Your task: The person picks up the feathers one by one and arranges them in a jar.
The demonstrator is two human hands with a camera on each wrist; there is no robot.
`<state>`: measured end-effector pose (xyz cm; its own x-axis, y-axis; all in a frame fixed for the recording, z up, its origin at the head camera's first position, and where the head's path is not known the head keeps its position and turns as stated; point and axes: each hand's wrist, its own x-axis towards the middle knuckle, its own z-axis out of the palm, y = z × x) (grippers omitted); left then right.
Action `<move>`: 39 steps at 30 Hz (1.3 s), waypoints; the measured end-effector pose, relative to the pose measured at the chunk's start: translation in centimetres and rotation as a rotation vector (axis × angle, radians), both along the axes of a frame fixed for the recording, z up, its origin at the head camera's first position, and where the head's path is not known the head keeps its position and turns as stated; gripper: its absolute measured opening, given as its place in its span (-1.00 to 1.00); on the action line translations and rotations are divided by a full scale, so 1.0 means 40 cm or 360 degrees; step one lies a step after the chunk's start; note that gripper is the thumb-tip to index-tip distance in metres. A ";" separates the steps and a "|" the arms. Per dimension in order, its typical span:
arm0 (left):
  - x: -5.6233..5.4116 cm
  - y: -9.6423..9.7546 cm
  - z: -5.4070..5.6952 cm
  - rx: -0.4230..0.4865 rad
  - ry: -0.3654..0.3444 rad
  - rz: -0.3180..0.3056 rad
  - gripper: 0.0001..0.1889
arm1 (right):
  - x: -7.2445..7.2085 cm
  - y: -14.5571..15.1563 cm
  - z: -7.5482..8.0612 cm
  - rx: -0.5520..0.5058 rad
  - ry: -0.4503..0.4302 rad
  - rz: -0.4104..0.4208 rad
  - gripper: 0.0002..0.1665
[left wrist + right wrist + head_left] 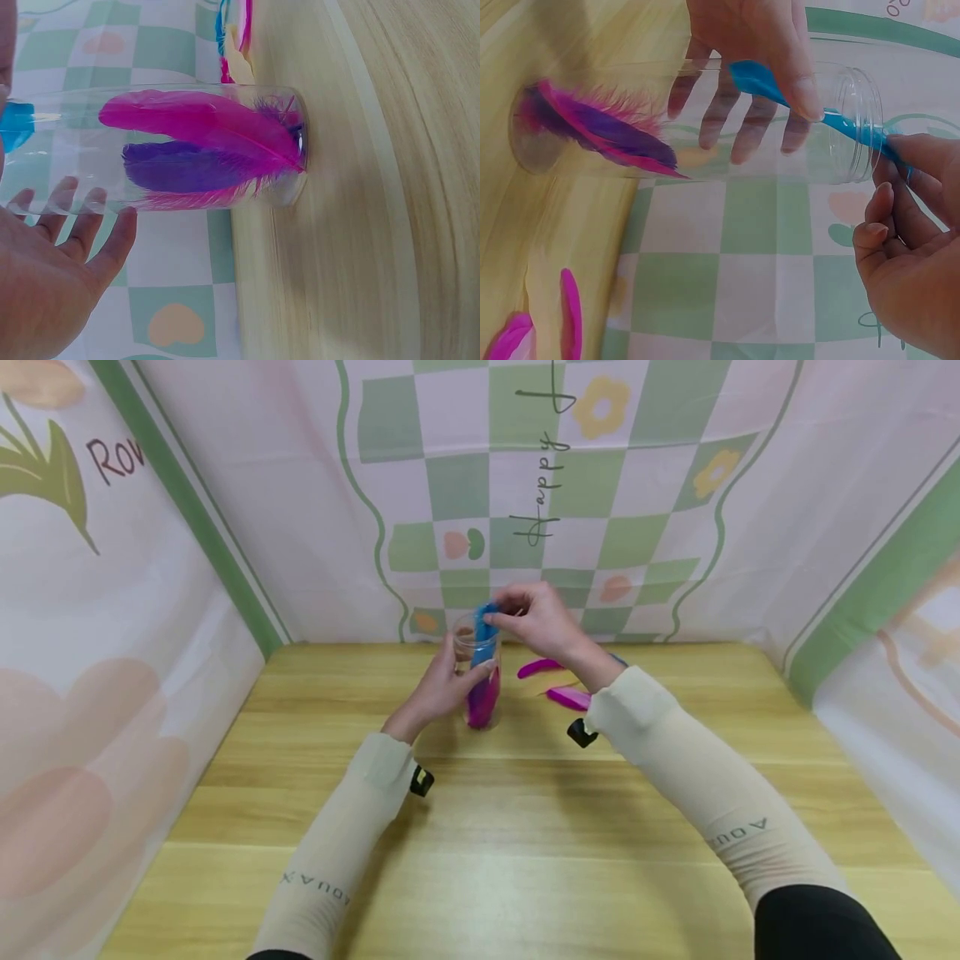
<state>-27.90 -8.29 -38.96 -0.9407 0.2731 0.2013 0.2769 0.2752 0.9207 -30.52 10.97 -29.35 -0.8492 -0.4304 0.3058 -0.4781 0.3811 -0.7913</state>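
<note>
A clear jar [846, 161] stands upright on the table, with magenta feathers [187, 116] and a purple feather [180, 169] low inside it. My left hand [441, 687] grips the jar from its left side, thumb on the near face and fingers around the back. At the jar's mouth, my right hand [546, 620] pinches one end of a blue feather [759, 79] between thumb and index finger. Most of that feather is inside the jar, its other end reaching down past the neck and clear of the feathers below.
On the wooden table [495, 843], right of the jar, lie loose magenta feathers [540, 668] and a cream feather [238, 61]. A bit of blue [618, 660] shows behind the right wrist. A checkered cloth [457, 485] hangs behind the table, with cloth on both sides too.
</note>
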 end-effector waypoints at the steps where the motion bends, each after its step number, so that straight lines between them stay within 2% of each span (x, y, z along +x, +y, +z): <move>1: 0.000 0.000 0.000 -0.0003 -0.0002 -0.0001 -0.26 | -0.001 0.000 -0.001 0.0016 0.0007 0.0009 -0.87; 8: 0.003 -0.001 0.002 -0.0035 0.0007 -0.0003 -0.27 | -0.003 -0.005 -0.010 0.0105 0.0043 0.0048 -0.87; 18: 0.002 -0.001 -0.001 -0.0027 0.0036 0.0002 -0.29 | 0.004 -0.014 -0.021 0.0116 0.0057 0.0085 -0.78; 30: 0.010 -0.003 0.007 -0.0030 -0.0012 -0.0009 -0.23 | 0.017 0.011 -0.014 0.0070 0.0108 0.0101 -0.79; 39: 0.007 -0.001 0.004 -0.0054 -0.0016 0.0015 -0.21 | 0.021 0.034 -0.011 0.0159 0.0122 0.0138 -0.77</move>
<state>-27.62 -8.34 -38.78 -0.9451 0.2709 0.1828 0.2651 0.3086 0.9135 -29.69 12.34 -29.78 -0.7836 -0.5324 0.3202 -0.5699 0.4108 -0.7116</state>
